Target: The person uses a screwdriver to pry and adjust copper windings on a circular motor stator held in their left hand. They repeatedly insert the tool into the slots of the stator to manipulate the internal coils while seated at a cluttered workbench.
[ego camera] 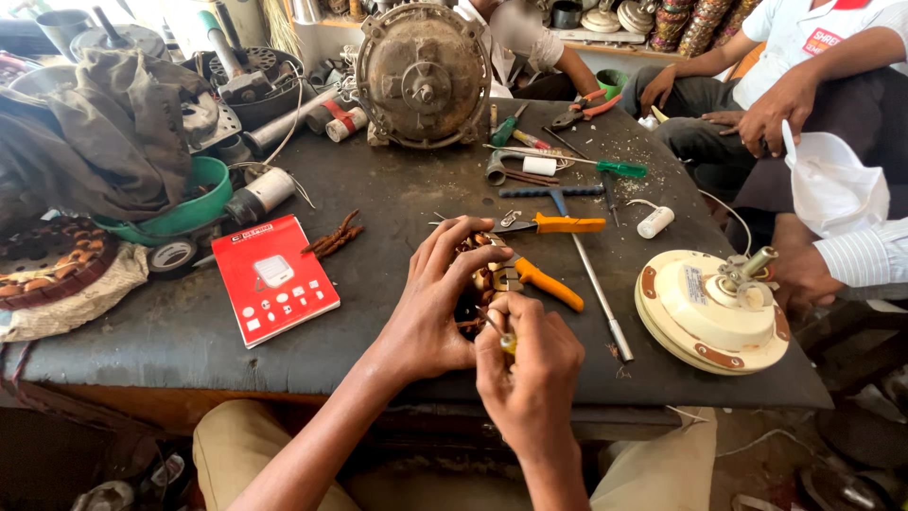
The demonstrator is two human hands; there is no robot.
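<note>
My left hand [437, 298] grips a round motor stator with copper windings [484, 274] against the dark worktable [397, 203], fingers curled over its top. My right hand [530, 364] holds a small screwdriver with a yellow handle [502, 334], its tip pointed into the stator's near side. Orange-handled pliers [553, 251] lie just right of the stator, partly under it.
A red box [272, 280] lies to the left, a cream fan motor housing [711, 310] to the right near the edge. A large rusty motor [423, 74], loose tools, a green bowl [194, 203] and cloth crowd the back. Other people sit at the far right.
</note>
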